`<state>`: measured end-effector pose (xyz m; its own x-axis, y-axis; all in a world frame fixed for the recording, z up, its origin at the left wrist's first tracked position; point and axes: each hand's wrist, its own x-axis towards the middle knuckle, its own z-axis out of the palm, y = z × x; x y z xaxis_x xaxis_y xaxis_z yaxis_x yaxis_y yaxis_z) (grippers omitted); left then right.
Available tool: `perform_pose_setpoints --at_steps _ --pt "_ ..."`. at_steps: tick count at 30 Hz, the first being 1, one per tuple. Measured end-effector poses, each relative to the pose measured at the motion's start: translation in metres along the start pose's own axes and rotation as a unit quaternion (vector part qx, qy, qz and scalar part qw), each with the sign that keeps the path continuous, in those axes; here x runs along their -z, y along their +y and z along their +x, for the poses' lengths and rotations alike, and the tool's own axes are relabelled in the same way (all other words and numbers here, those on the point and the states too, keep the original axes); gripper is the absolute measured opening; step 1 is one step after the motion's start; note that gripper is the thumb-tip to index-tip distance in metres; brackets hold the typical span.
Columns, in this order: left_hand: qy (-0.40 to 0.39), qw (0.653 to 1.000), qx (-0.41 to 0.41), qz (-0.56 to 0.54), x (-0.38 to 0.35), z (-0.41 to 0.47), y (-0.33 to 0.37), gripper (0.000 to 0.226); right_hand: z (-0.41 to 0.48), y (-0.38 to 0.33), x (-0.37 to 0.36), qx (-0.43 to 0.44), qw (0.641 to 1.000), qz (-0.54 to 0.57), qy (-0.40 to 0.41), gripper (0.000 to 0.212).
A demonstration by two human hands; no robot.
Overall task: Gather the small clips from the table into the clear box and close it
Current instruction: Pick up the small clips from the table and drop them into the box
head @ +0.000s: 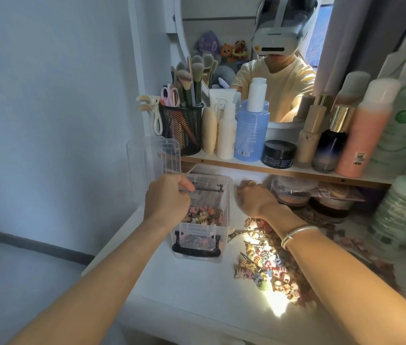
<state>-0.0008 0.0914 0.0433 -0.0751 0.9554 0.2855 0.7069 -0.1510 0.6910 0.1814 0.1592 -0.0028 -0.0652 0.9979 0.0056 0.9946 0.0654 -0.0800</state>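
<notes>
Mid-gather: the clear box (202, 247) sits open and partly filled, with a big pile of clips (266, 262) on the table (197, 295) just right of it. My left hand (169, 195) is curled over the box and my right hand (254, 199) is beside its wall (can't tell if either holds clips). Next I reckon: scoop the pile in, then drop the lid (154, 155).

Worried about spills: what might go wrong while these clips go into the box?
The right forearm crosses the clip pile; dragging it may scatter clips off the table. The lid stands upright by the left hand; a bump might topple it. The pile looks large for the clear box.
</notes>
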Motion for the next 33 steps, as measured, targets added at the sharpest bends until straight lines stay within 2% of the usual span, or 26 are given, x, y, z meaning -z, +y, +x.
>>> perform_pose_setpoints --at_steps 3,9,13,18,22,24,27,29,31,33 --pt "-0.003 1.000 0.000 0.000 0.001 -0.001 0.001 0.029 -0.006 0.000 0.003 0.026 1.000 0.013 0.006 0.027" --pt "-0.006 1.000 0.005 0.000 0.004 -0.004 0.002 0.030 -0.041 -0.015 0.023 0.067 0.985 0.124 -0.100 0.033" --pt "0.002 1.000 0.016 0.006 0.008 -0.007 0.004 0.031 -0.058 -0.023 0.024 0.113 0.977 0.121 -0.134 0.029" --pt "0.001 1.000 0.020 0.012 0.010 -0.010 0.005 0.031 -0.067 -0.022 0.023 0.134 0.979 0.107 -0.107 0.018" --pt "0.000 1.000 0.022 0.016 0.010 -0.012 0.005 0.031 -0.069 -0.017 0.030 0.137 0.983 0.104 -0.070 0.018" --pt "0.000 1.000 0.020 0.018 0.011 -0.013 0.005 0.032 -0.069 -0.013 0.046 0.120 0.977 0.175 -0.010 0.018" --pt "-0.005 1.000 0.011 0.025 0.010 -0.014 0.005 0.032 -0.069 -0.014 0.078 0.101 0.934 0.338 0.062 0.018" --pt "-0.008 1.000 0.004 0.022 0.009 -0.014 0.006 0.033 -0.070 -0.023 0.088 0.126 0.914 0.383 0.050 0.018" --pt "-0.006 1.000 0.004 0.019 0.009 -0.014 0.006 0.033 -0.071 -0.036 0.087 0.164 0.921 0.354 0.004 0.019" --pt "-0.005 1.000 0.002 0.017 0.008 -0.014 0.005 0.033 -0.069 -0.038 0.082 0.172 0.933 0.317 -0.001 0.021"
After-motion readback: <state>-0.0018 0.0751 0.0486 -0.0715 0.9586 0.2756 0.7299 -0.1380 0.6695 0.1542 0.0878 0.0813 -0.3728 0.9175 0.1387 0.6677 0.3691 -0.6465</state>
